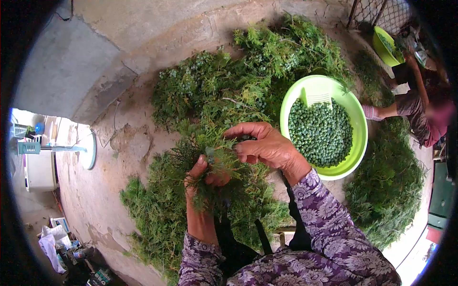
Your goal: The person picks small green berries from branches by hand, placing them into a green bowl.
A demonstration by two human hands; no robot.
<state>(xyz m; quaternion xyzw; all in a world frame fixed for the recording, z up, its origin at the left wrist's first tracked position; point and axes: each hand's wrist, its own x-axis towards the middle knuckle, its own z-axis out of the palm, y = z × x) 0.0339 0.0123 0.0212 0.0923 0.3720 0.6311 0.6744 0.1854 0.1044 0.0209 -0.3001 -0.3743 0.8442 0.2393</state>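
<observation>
My left hand [192, 185] is closed around a leafy evergreen sprig [217, 159], whose green foliage covers most of the fingers. Just right of the sprig, my right hand [269, 145] has its fingers curled in a pinch at the leaves. Whatever lies between those fingertips is too small to make out. Beside my right wrist stands a light green basin [361, 128] with a ribbed panel on its inner wall. Many small round green berries [319, 133] fill its bottom.
Berry-bearing cut branches [200, 90] are heaped beyond my hands, and more foliage [386, 186] lies right of the basin. A person [420, 109] sits at far right near another green basin [381, 45]. A pedestal fan [88, 148] stands at left.
</observation>
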